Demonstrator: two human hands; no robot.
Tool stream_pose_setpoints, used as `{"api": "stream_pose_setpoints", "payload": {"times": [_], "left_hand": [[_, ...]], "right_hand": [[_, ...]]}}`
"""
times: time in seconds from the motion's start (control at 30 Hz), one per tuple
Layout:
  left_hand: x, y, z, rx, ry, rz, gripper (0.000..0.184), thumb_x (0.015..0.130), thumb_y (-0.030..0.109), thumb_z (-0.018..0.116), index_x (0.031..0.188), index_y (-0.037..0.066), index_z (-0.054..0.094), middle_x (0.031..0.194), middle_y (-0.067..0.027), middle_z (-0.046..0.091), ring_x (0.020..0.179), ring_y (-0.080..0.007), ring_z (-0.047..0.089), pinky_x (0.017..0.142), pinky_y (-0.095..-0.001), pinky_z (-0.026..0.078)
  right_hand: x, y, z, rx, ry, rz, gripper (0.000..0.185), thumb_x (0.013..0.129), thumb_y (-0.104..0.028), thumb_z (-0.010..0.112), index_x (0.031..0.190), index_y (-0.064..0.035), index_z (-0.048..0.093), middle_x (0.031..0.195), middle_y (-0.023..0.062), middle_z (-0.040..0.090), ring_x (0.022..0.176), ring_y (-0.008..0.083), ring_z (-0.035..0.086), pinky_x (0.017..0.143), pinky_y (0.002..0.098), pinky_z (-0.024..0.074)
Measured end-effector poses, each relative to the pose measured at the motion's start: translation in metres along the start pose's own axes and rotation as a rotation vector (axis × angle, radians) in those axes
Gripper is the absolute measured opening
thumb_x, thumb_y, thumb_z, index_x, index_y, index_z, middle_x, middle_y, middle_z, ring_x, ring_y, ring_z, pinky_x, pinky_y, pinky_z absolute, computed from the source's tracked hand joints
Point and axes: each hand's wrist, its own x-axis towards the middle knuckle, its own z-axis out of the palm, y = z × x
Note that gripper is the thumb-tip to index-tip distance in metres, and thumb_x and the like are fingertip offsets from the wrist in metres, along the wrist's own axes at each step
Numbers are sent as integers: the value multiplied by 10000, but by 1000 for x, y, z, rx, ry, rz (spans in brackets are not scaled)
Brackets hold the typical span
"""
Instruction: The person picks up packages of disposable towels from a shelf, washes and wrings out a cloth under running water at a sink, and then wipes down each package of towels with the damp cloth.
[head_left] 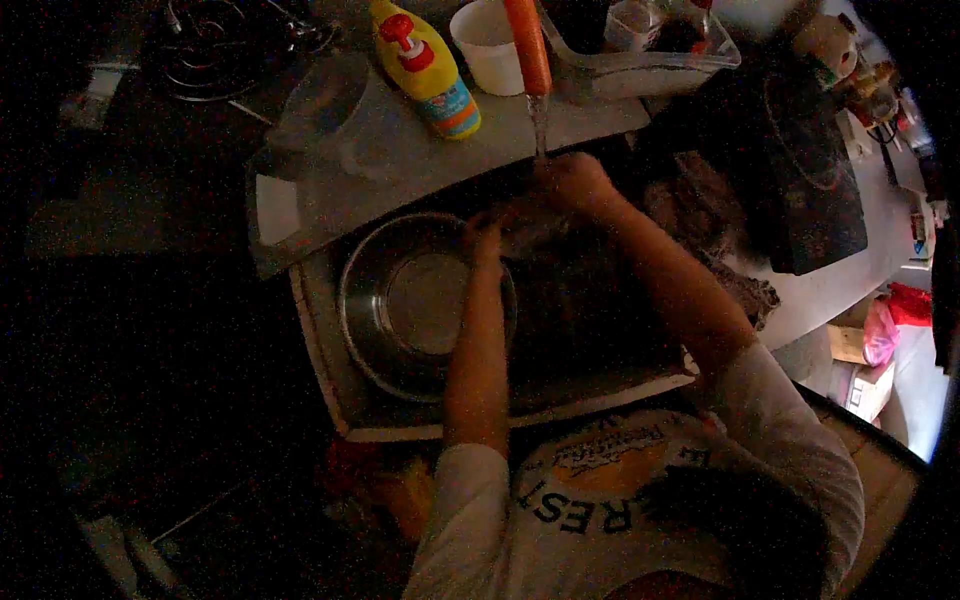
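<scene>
Water runs in a thin stream (540,128) from an orange hose (530,50) down onto my right hand (575,185), whose fingers are curled closed. Lower and to the left, my left hand (486,232) reaches over the right rim of a round metal basin (375,345). Its fingers look bent inward, though they are very dark. Between my hands is a dim, faintly shiny thing (535,228), too dark to name; both hands seem to hold it. The basin stands in the left part of a sink (580,402).
Behind the sink stand a yellow pump bottle (425,70), a white tub (488,48) and a clear plastic bin (650,72) with things in it. A crumpled cloth (700,200) lies at the right, beside a dark box (815,180). A dark rack (240,45) is at upper left.
</scene>
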Motion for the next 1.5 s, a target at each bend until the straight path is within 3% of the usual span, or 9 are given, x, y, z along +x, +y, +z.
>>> {"api": "stream_pose_setpoints", "payload": {"times": [0.17,0.3,0.53,0.83,1.0,1.2,1.3,1.4,1.5], "left_hand": [[13,-25,-36,67,162,27,434,768,293,611,1099,25,527,1132,-148,519,1010,-270,500,862,-371,409],[1,-10,-39,251,141,240,392,781,251,580,1098,28,523,1122,-154,520,1007,-288,496,876,-377,407],[-40,84,14,156,-390,939,468,664,98,719,1095,49,544,1139,-149,537,1055,-299,505,867,-396,421],[33,7,-39,581,-400,420,478,705,288,717,1086,40,568,1003,-129,599,927,-254,565,800,-371,444],[59,-35,-78,-569,-306,-181,508,867,409,482,1234,61,436,1163,-110,517,1024,-265,509,848,-366,405],[-77,113,-58,-42,-255,67,469,902,364,404,1259,59,394,1247,-125,444,1101,-255,450,912,-361,361],[-92,128,-51,-109,-221,94,492,891,328,444,1288,54,349,1287,-147,400,1150,-254,412,963,-351,326],[-76,104,-46,204,-78,230,546,850,284,532,1299,53,324,1301,-160,381,1167,-260,401,982,-345,315],[-41,48,-25,143,-175,191,738,756,229,671,1331,45,245,1324,-176,343,1192,-286,375,995,-374,304]], "right_hand": [[-35,-24,-66,466,-168,26,350,869,-299,500,901,30,615,813,137,639,716,261,594,677,361,457],[-15,17,-21,-124,-317,-225,300,841,-246,513,919,26,614,831,143,639,720,253,595,683,360,467],[-10,-11,-35,-164,-388,-439,247,791,-152,537,952,20,611,862,153,640,726,239,597,692,357,485],[-67,-91,-126,123,-175,-387,238,781,-147,572,935,32,608,860,130,645,718,204,610,663,341,495],[-25,3,-49,-298,-298,-185,348,740,-246,628,961,22,597,879,170,625,817,291,596,719,395,491],[38,80,70,-624,-338,-119,400,720,-298,655,982,-2,593,916,170,618,896,331,587,769,436,478],[16,24,55,-151,76,-255,298,757,-232,613,970,-24,597,922,173,617,883,328,593,743,425,488],[17,12,26,-466,-195,-546,229,772,-169,570,966,-52,600,976,162,608,905,324,587,736,403,495],[19,56,38,-288,-83,-126,208,755,-144,562,945,-71,606,1029,135,596,937,312,572,770,388,485]]}}
